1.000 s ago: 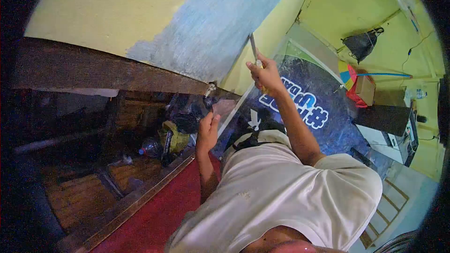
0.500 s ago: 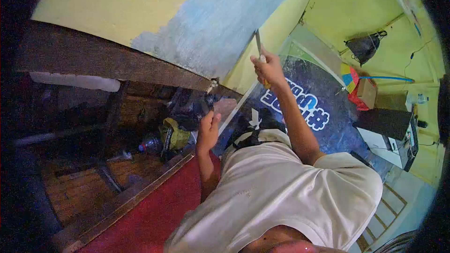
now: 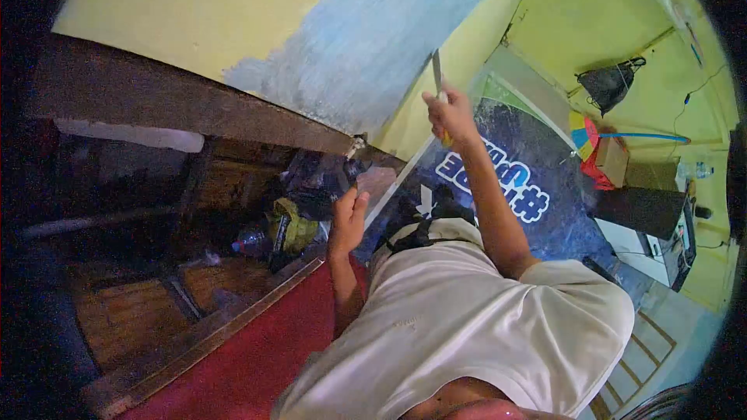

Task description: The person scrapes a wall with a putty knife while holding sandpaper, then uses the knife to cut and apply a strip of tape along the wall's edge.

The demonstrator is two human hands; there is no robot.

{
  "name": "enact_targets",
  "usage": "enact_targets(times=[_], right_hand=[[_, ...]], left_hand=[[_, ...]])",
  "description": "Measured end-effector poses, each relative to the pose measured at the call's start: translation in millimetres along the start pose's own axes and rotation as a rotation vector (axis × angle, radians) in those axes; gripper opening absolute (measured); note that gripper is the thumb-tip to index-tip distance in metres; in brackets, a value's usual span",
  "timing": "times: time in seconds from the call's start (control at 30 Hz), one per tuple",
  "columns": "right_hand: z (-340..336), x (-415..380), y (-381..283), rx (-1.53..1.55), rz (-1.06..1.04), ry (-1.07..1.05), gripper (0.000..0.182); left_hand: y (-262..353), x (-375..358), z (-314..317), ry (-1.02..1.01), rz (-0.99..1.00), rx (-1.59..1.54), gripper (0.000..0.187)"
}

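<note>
My right hand (image 3: 451,117) is closed around the handle of a putty knife (image 3: 436,68), whose grey blade points up. The blade's tip overlaps the edge of a blue-grey patch (image 3: 373,39) on the yellow wall panel (image 3: 194,8). Lower and to the left, my left hand (image 3: 348,222) is closed with the thumb up, below the panel's bottom edge. A flat pinkish piece (image 3: 377,184) shows just beyond its fingertips; I cannot tell what the fingers grip.
A dark wooden beam (image 3: 179,93) runs under the panel. Below it are a yellowish bag (image 3: 296,233) and a plastic bottle (image 3: 250,241). A red surface (image 3: 257,342) lies beside my body. To the right are a lettered dark mat (image 3: 506,179), a hanging black bag (image 3: 611,84) and a cardboard box (image 3: 613,162).
The putty knife and my right hand have shifted slightly right, and the blade has tilted a little. My left hand stays nearly where it was.
</note>
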State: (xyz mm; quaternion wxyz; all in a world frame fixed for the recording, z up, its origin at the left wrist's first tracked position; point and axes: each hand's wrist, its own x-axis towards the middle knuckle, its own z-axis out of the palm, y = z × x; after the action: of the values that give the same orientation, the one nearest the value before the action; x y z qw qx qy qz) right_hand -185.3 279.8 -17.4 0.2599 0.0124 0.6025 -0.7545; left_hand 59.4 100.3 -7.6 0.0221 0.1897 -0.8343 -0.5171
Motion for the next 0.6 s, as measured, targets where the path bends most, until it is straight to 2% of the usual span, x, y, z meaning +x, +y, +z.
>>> enact_targets(times=[0.03,0.13,0.17,0.27,0.33,0.37,0.47,0.53,0.6], right_hand=[[-3.2,6.7,0.2,0.066,-0.011,-0.023,0.054],[9.0,-15.6,-2.8,-0.063,0.033,0.008,0.068],[14.0,-29.0,-8.6,-0.010,0.080,-0.041,0.069],[7.1,-17.5,-0.3,-0.022,0.092,0.007,0.070],[1.3,-15.5,-4.6,0.072,0.079,-0.036,0.069],[2.2,-15.0,-4.2,0.087,0.091,-0.040,0.068],[11.1,-21.4,-10.8,-0.008,0.075,-0.036,0.062],[9.9,-20.7,-13.4,0.006,0.063,0.003,0.052],[3.1,-15.7,-11.7,0.061,0.056,-0.011,0.053]], left_hand=[[-0.3,-1.9,1.0,0.001,-0.007,-0.016,0.032],[-16.0,-1.8,0.7,0.032,0.041,0.056,0.032],[-17.4,-1.2,-0.4,0.033,0.035,0.051,0.031],[-5.6,-1.2,-2.0,0.052,0.039,0.018,0.028],[18.7,1.7,-0.7,0.074,0.087,-0.026,0.027],[7.8,3.7,-3.7,0.011,0.040,0.011,0.025],[-2.2,9.4,3.8,0.055,0.130,-0.035,0.027],[-12.0,16.9,1.7,0.018,0.062,-0.031,0.028],[-21.1,10.9,3.5,0.009,0.032,-0.037,0.029]])
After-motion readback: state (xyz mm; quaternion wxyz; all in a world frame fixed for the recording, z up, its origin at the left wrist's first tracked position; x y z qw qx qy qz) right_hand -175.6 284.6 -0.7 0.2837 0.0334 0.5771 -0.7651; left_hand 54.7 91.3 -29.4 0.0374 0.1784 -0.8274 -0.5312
